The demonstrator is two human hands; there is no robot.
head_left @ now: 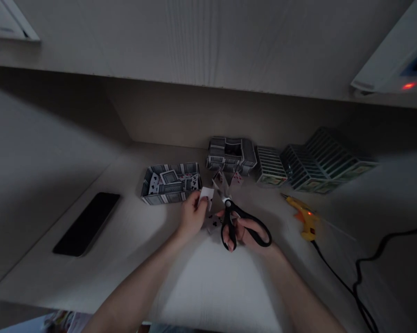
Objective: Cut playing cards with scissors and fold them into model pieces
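My left hand (pixel 192 215) pinches a small white piece of playing card (pixel 206 196) between thumb and fingers. Black-handled scissors (pixel 228 203) are in my right hand (pixel 246 233), with fingers through the loops. Their blades stand apart and point away from me, just right of the card piece. Beneath my hands lies a card with black pips (pixel 213 222), partly covered. Red-pip card pieces (pixel 236 178) lie beyond the blades. Left of them stands an open box made of playing cards (pixel 167 199), holding loose cards and cut pieces.
Behind the blades is a card-built block with an opening (pixel 231 159). Striped, stepped card structures (pixel 317 162) stand at the back right. A yellow glue gun (pixel 303 217), its red light on, trails a black cord (pixel 357 277). A black phone (pixel 87 225) lies left. A shelf (pixel 208 46) overhangs the desk.
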